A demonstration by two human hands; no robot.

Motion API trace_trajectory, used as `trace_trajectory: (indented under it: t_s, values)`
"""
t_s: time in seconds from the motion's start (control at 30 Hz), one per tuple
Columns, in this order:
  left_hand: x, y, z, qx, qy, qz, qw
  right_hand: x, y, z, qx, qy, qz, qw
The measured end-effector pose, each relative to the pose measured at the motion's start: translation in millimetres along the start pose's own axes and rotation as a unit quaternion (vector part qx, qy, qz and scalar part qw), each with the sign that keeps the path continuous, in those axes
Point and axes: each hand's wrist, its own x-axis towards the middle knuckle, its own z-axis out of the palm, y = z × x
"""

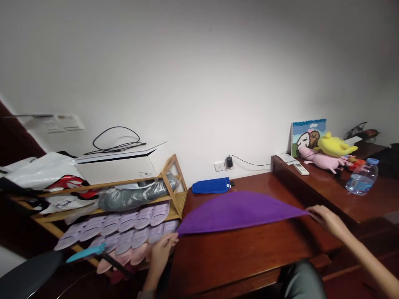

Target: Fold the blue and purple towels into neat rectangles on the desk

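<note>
A purple cloth (240, 211) is stretched across the reddish-brown wooden desk (243, 253), its far edge curved and its near edge almost straight. At its left corner my left hand (163, 249) is closed, pinching the fabric. My right hand (324, 218) grips the opposite corner at the right side of the desk. Behind the cloth, a blue pouch (211, 185) lies near the wall.
On the left, a wooden rack (176, 187) holds lilac slippers (140, 220), bags and a white box (115, 168). The raised right surface (336, 187) bears a water bottle (362, 178), plush toys (333, 145), a remote (301, 168) and a picture (308, 135).
</note>
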Motion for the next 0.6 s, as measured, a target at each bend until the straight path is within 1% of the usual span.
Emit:
trace_trajectory:
  t_s: [0.07,0.13,0.17,0.23,0.33,0.43,0.6]
  values:
    - [-37.3,-21.6,20.3,-0.005,-0.060,-0.006,0.998,-34.6,16.9,42.0,0.027,-0.033,0.019,0.999]
    - [-64.5,-35.1,34.5,-0.005,-0.100,-0.016,0.995,-63.6,29.2,76.6,0.037,-0.042,0.045,0.997]
    - [-73.9,-39.3,38.5,-0.001,-0.109,-0.019,0.994,-75.0,33.2,89.5,0.040,-0.042,0.056,0.997]
    - [-85.2,-44.0,40.8,0.010,-0.115,-0.018,0.993,-91.5,37.9,105.7,0.047,-0.041,0.078,0.995]
    - [-93.1,-45.9,36.3,0.030,-0.134,-0.010,0.990,-104.4,39.4,111.1,0.064,-0.044,0.108,0.991]
    - [-102.1,-47.6,31.0,0.057,-0.146,-0.006,0.988,-112.3,38.2,106.5,0.072,-0.053,0.129,0.988]
    - [-126.0,-55.5,27.0,0.126,-0.154,0.006,0.980,-127.8,34.0,100.1,0.060,-0.063,0.135,0.987]
